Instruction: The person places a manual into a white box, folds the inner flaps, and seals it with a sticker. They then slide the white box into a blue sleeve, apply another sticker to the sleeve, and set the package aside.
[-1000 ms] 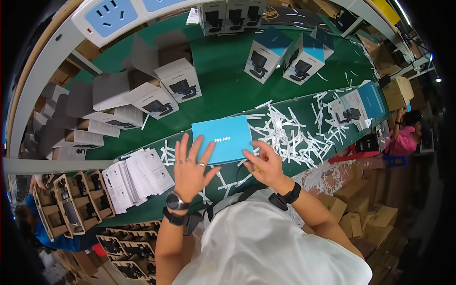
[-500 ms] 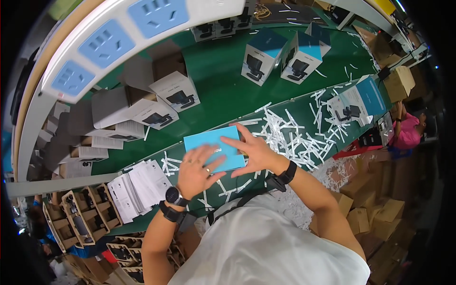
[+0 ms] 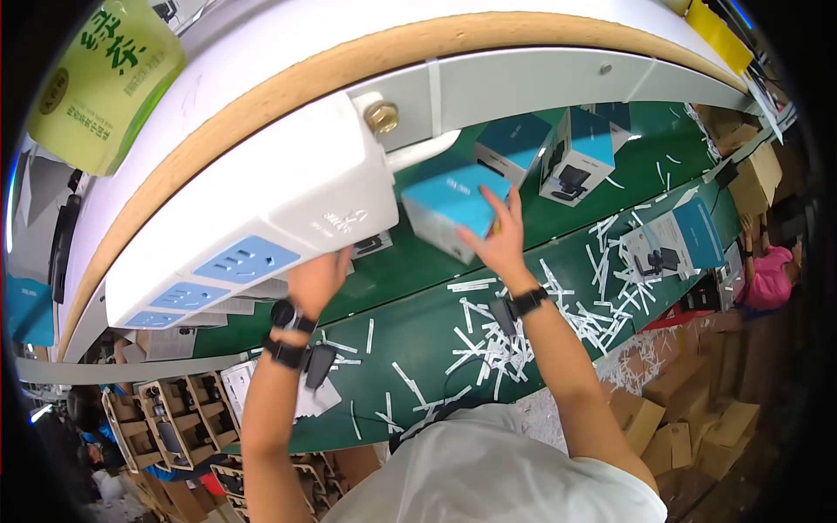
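My right hand [image 3: 500,246] grips the near right side of a box [image 3: 453,196] with a blue top and pale sides. The box is slightly tilted over the green table, near two standing boxes of the same kind, one blue-topped [image 3: 514,144] and one with a black device pictured on its side [image 3: 575,166]. My left hand [image 3: 317,283] reaches under a white power strip [image 3: 261,192], which hides its fingers. Partly covered by the strip, a pale box [image 3: 373,245] lies just past that hand.
White paper strips [image 3: 514,349] litter the green table [image 3: 384,340]. Another box [image 3: 671,240] stands at the right. White printed sheets [image 3: 309,399] and brown moulded trays [image 3: 179,423] sit at lower left. A shelf edge [image 3: 523,30] crosses above. A person in pink [image 3: 769,277] is far right.
My right hand has carried the blue-topped box away from me toward the standing boxes. My left hand has left it and moved left, under the power strip. The view has shifted.
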Motion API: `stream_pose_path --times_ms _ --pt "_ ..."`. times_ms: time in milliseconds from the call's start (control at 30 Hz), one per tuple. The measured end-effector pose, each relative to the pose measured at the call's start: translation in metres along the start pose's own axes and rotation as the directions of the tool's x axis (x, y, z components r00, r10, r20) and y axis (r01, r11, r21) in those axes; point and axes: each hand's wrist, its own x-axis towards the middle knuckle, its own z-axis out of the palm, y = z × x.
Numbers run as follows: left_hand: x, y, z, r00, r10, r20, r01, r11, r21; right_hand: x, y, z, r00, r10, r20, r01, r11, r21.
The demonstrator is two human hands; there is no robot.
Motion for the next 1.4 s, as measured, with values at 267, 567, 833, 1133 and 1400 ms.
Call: stream_pose_path --times_ms 267,567,833,1133,1400 --pt "-0.002 0.023 0.011 0.99 -0.093 0.104 0.084 0.993 0.083 0.019 -0.017 -0.012 0.998 -0.055 -0.001 0.053 0.955 -0.29" --pt "-0.171 0.091 -0.028 0.81 -0.577 -0.102 0.467 0.741 -0.483 -0.141 -0.071 -0.049 0.628 0.642 0.439 -0.745 0.66 0.1" --pt "-0.334 -0.008 0.052 0.229 -0.972 -0.055 0.957 0.214 0.194 -0.18 -0.104 -0.022 0.726 0.511 0.46 -0.644 0.74 0.196" --pt "-0.281 0.05 -0.061 0.138 -0.93 -0.339 0.353 0.366 -0.861 -0.208 -0.062 -0.1 0.708 0.601 0.371 -0.677 0.728 0.113" --pt "-0.176 0.135 -0.065 0.831 -0.342 -0.439 0.215 0.925 -0.313 -0.223 -0.073 -0.078 0.767 0.478 0.429 -0.491 0.867 -0.088"
